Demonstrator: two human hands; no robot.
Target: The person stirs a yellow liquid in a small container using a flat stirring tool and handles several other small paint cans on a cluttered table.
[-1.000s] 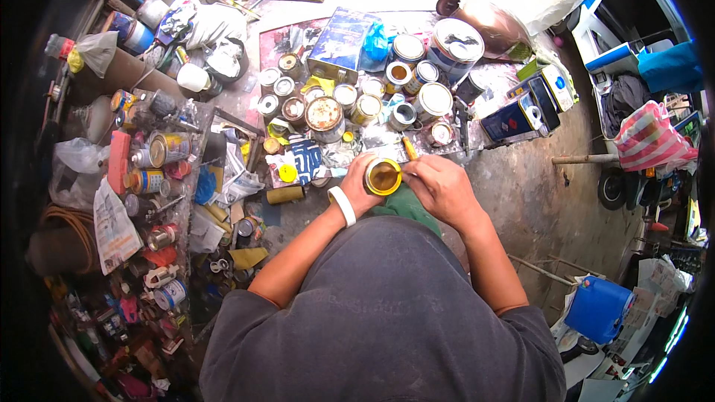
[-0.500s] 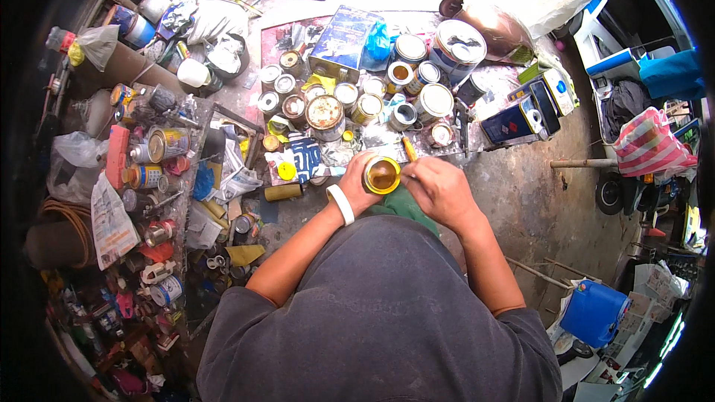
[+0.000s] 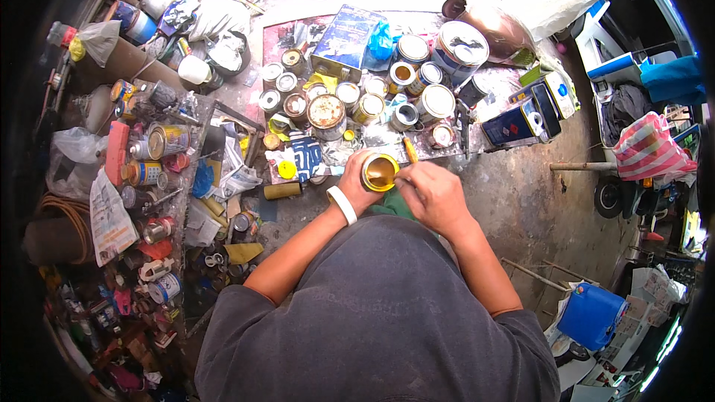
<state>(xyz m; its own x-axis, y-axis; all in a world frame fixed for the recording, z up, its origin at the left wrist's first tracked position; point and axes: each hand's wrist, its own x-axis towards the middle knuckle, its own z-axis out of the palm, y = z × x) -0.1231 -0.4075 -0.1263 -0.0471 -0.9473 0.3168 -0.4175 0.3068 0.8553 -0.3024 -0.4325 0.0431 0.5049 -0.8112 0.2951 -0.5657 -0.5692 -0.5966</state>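
Note:
My left hand [image 3: 359,182], with a white band at its wrist, is wrapped round a small open can [image 3: 368,173]. Its rim is yellow and amber-brown liquid shows inside. At the can's right rim my right hand [image 3: 432,192] is closed in a pinch, its fingertips over the edge. What those fingers hold is hidden or too thin to make out. Just beyond my right hand an orange-yellow handle [image 3: 410,150] juts over the table's near edge, apart from the fingers as far as I can see. Green cloth [image 3: 393,205] shows below the can.
On the paint-stained table [image 3: 450,150] ahead stand several paint cans, among them a rusty-lidded can [image 3: 326,113], and a blue rectangular tin [image 3: 344,43]. Dark blue containers [image 3: 521,115] stand at its right. A cluttered side shelf [image 3: 190,130] runs along my left. A blue jerrycan [image 3: 593,316] is at lower right.
My right hand has shifted slightly left, its fingertips now further over the can's rim. The can has tilted a little, and the liquid surface inside looks different. My left hand keeps its grip.

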